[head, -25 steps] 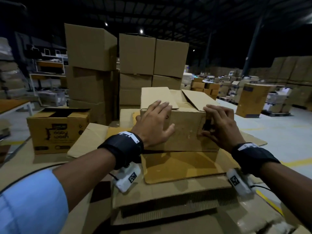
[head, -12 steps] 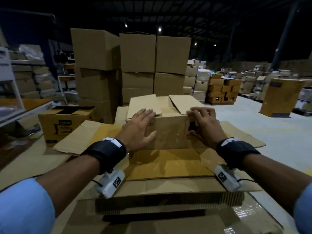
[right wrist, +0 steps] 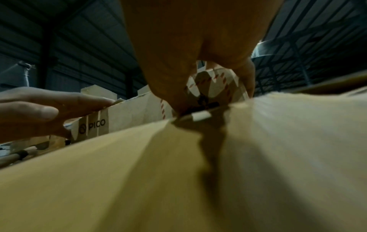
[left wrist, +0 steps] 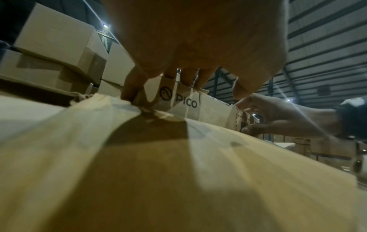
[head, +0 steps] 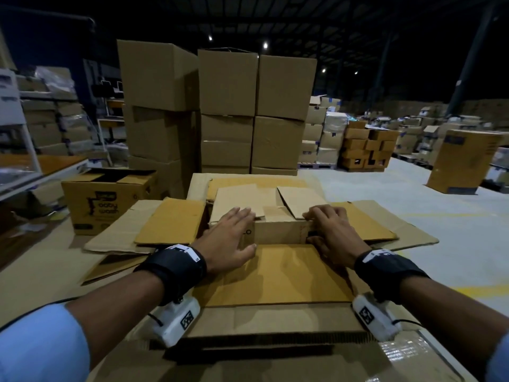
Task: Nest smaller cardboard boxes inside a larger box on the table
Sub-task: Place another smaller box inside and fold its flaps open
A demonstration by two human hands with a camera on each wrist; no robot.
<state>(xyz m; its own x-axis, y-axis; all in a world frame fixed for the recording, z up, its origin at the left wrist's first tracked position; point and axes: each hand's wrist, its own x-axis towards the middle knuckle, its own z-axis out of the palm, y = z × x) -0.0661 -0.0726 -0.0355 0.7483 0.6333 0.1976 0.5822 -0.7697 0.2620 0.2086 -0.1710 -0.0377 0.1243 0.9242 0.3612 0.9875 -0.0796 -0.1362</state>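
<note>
A: Where's the small box [head: 278, 230] sitting?

B: Partly down inside the larger box [head: 275, 274], whose flaps lie splayed flat on the surface [head: 35, 271]. Its own top flaps stand loose.

A: How will it handle?

B: Light and stiff, I'd judge, though the walls could buckle if squeezed. Hold the two end walls low, away from the loose flaps.

A: And the hands?

B: The left hand [head: 231, 238] lies flat with its fingers spread over the near-left corner. The right hand [head: 333, 232] has its fingers curled over the right end, thumb below, gripping it. Both forearms reach forward, wrists low.
</note>
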